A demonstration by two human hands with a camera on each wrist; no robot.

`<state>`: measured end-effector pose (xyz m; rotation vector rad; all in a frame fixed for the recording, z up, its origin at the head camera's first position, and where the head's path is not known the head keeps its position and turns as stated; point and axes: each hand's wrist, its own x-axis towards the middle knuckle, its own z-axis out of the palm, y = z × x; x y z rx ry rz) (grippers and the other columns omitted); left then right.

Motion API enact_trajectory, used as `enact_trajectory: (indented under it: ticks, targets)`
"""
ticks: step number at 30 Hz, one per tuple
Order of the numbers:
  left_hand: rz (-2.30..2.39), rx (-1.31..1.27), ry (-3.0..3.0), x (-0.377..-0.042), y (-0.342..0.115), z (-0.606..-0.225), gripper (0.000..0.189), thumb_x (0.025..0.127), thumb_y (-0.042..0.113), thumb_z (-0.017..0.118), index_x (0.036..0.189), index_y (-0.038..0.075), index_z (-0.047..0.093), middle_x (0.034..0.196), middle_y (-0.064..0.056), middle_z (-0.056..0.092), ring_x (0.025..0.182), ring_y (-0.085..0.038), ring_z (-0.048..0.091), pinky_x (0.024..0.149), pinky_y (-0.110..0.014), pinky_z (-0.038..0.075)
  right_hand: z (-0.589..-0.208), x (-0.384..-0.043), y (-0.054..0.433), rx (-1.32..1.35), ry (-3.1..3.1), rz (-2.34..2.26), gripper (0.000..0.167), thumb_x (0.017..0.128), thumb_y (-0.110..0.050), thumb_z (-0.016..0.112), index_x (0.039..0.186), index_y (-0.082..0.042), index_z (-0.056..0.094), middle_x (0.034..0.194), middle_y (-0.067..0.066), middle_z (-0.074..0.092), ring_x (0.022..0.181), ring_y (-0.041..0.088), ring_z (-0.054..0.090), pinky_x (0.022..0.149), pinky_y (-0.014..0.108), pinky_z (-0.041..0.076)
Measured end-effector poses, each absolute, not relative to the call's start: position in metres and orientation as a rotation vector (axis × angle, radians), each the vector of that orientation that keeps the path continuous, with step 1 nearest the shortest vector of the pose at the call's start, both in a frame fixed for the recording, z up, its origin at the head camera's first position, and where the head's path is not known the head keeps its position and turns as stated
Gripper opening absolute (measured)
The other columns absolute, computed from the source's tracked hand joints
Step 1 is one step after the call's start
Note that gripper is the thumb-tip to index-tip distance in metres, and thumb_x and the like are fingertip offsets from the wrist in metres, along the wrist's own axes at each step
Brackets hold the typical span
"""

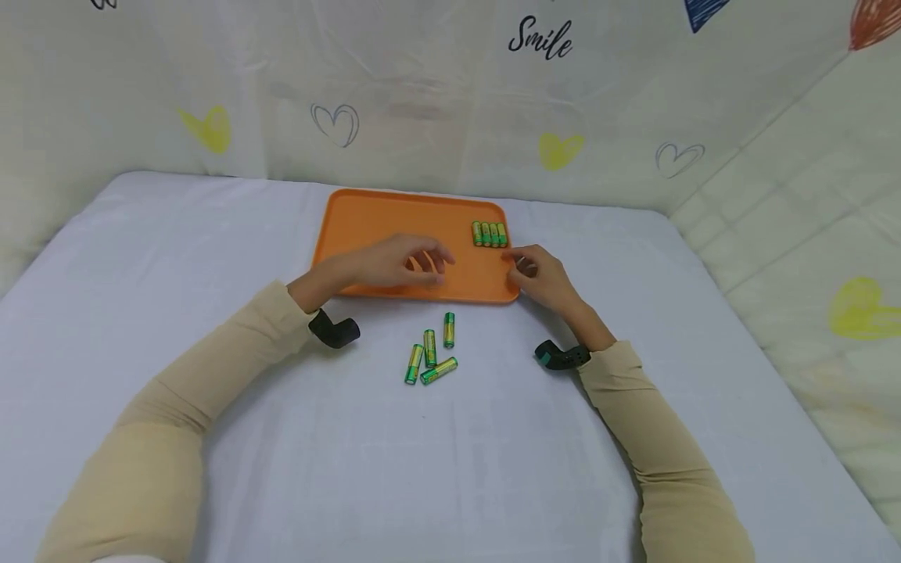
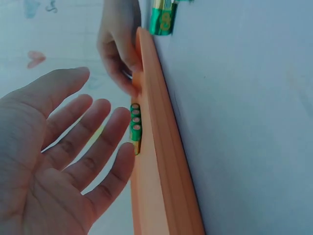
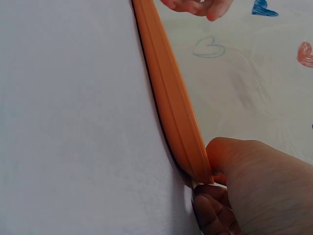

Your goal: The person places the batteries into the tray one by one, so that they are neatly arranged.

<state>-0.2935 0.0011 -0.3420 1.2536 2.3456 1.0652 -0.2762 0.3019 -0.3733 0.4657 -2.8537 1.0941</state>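
Observation:
My left hand (image 1: 403, 262) hovers over the orange tray (image 1: 394, 211), its palm and loosely spread fingers free of any object in the left wrist view. At the tray's right end, my right hand (image 1: 543, 275) grips the rim, with the thumb on the inner side and curled fingers outside it in the right wrist view. Just beyond that hand, several green-and-yellow batteries (image 1: 486, 234) stand side by side in a row in the tray's far right corner. In front of the tray, several loose batteries (image 1: 430, 348) lie at different angles on the white cloth.
A white cloth (image 1: 422, 469) covers the table. Behind it hangs a pale sheet (image 1: 436, 86) printed with hearts and the word Smile. Black wrist devices (image 1: 335, 330) sit at both cuffs.

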Motion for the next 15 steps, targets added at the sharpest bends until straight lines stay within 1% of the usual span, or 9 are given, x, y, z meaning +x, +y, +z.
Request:
enact_trajectory:
  ticks: [4,8,15]
  targets:
    - [1.102,1.285,2.353,-0.283,-0.003,-0.341,0.034,0.095,0.021,0.064,0.124,0.004,0.060,0.107,-0.002,0.064,0.102,-0.016,0.059,0.088,-0.033,0.049,-0.373,-0.276,0.302,0.486,-2.842,1.105,0.036,0.092,-0.003,0.057,0.128,0.003,0.058,0.125,0.022,0.054,0.105,0.035,0.056,0.091,0.046,0.047]
    - [1.125,1.325,2.354,-0.275,-0.006,-0.343,0.031,0.096,0.018,0.064,0.122,0.003,0.062,0.105,-0.002,0.065,0.098,-0.017,0.060,0.082,-0.033,0.050,-0.374,-0.276,0.302,0.494,-2.840,1.122,0.037,0.092,-0.004,0.058,0.128,0.003,0.058,0.125,0.022,0.054,0.105,0.034,0.055,0.091,0.045,0.047]
    - [1.170,1.312,2.339,-0.260,-0.014,-0.348,0.032,0.092,0.017,0.070,0.120,0.002,0.063,0.105,-0.004,0.066,0.095,-0.016,0.062,0.079,-0.032,0.053,-0.374,-0.276,0.303,0.501,-2.839,1.122,0.037,0.092,-0.003,0.058,0.129,0.003,0.058,0.126,0.022,0.054,0.105,0.034,0.055,0.091,0.045,0.047]
